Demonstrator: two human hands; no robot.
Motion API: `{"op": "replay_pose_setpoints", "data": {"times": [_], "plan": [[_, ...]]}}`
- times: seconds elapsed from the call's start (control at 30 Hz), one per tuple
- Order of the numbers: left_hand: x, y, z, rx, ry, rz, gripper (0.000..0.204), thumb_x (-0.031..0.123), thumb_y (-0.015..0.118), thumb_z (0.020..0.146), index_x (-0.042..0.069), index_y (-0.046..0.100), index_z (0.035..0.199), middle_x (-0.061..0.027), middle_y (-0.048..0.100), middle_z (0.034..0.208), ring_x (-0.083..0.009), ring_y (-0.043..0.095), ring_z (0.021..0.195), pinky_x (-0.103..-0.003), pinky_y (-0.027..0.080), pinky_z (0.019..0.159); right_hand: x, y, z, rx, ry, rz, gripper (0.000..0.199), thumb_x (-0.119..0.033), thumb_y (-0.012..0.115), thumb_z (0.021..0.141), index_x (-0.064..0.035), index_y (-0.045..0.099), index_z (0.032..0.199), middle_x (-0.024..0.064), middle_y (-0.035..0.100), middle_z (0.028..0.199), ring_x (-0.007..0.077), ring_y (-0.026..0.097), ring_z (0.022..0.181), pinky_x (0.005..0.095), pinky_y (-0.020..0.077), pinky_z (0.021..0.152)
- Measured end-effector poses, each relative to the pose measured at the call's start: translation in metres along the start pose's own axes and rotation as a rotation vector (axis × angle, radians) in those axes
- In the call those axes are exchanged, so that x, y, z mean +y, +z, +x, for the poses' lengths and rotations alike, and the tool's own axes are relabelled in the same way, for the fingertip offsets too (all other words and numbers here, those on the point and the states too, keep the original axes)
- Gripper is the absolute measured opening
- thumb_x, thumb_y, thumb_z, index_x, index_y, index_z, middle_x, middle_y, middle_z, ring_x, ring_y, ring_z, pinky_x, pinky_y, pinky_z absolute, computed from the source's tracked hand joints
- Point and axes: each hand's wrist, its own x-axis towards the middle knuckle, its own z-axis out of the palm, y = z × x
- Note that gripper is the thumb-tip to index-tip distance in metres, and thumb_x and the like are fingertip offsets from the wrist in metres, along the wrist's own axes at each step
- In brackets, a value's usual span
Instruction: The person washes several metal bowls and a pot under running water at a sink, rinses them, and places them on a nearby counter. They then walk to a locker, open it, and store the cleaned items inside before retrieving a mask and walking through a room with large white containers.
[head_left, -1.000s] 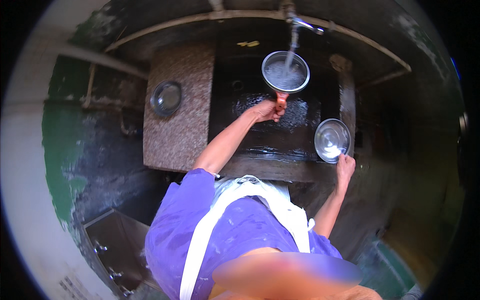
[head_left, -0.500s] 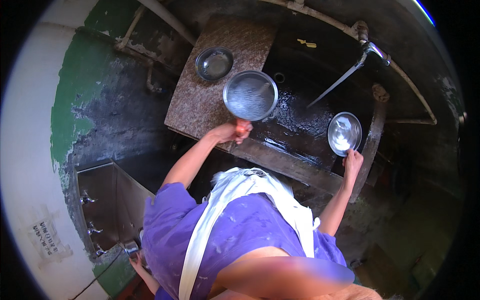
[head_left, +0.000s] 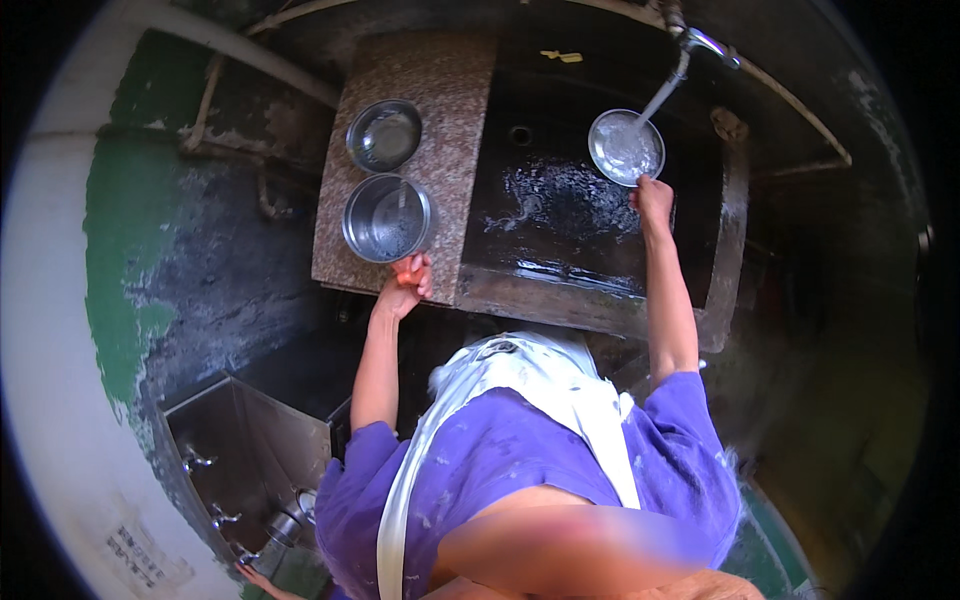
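The left hand [head_left: 405, 285] is curling its fingers around the orange-red handle [head_left: 410, 272] of a round, deep, silver metal pot [head_left: 387, 218]. The pot is sitting over the speckled brown stone slab [head_left: 450, 180], just beside a round, dark-silver metal bowl [head_left: 384, 136]. I cannot tell whether its bottom is touching the stone.

The right hand [head_left: 653, 203] is gripping the near edge of a round, shiny, shallow metal dish [head_left: 626, 148]. The hand is hiding any handle there. The dish is hanging over the dark stone sink [head_left: 570, 307], and a stream of water [head_left: 655, 103] is falling into it from a silver tap [head_left: 712, 48].

The dish is looking thin, stiff and light, but the water is likely making it heavier and its wet edge slippery. A firm pinch, thumb against fingers, is seeming best, keeping it level. The pot is looking heavier and hard to break. Its handle is giving the best hold, since its smooth sides are probably slippery.
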Motion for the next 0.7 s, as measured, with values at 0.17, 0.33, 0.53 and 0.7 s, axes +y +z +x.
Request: {"op": "replay_pose_setpoints", "data": {"times": [0.17,0.33,0.53,0.7], "plan": [[-0.03,0.042,-0.043,0.549,0.018,-0.539,0.051,0.044,0.042,0.09,0.006,0.044,0.123,-0.0008,0.052,0.073,-0.013,0.05,0.06,-0.019,0.037,0.046,0.014,0.014,0.013,0.107,0.076,-0.126,0.032,-0.022,0.053,0.082,0.0017,0.059,0.062,0.012,0.062,0.058,0.0152,0.06,0.047,0.0272,0.0463,0.047],[-0.055,0.133,0.059,0.363,-0.363,0.009,0.053,0.049,0.038,0.091,0.004,0.051,0.116,-0.0071,0.059,0.09,-0.0158,0.058,0.074,-0.029,0.049,0.056,0.02,0.022,0.01,0.081,0.093,0.208,0.024,-0.017,0.05,0.085,0.0018,0.055,0.071,0.0138,0.063,0.064,0.0163,0.059,0.049,0.023,0.0408,0.037],[-0.106,0.159,0.33,0.353,0.482,1.354,0.036,0.029,0.058,0.08,-0.004,0.057,0.094,-0.0181,0.062,0.076,-0.0282,0.06,0.06,-0.036,0.049,0.058,0.025,0.029,0.015,0.176,-0.053,0.343,0.025,-0.009,0.061,0.076,-0.0029,0.047,0.057,0.0079,0.055,0.053,0.0129,0.053,0.041,0.0235,0.0431,0.038],[-0.135,0.184,0.346,0.675,0.343,0.961,0.027,0.009,0.051,0.075,-0.005,0.056,0.097,-0.0268,0.058,0.094,-0.0377,0.058,0.084,-0.044,0.045,0.073,0.018,0.027,0.033,0.206,-0.237,0.354,0.028,0.006,0.053,0.068,0.0029,0.05,0.096,0.0153,0.056,0.096,0.0173,0.056,0.088,0.0249,0.0452,0.073]]}}
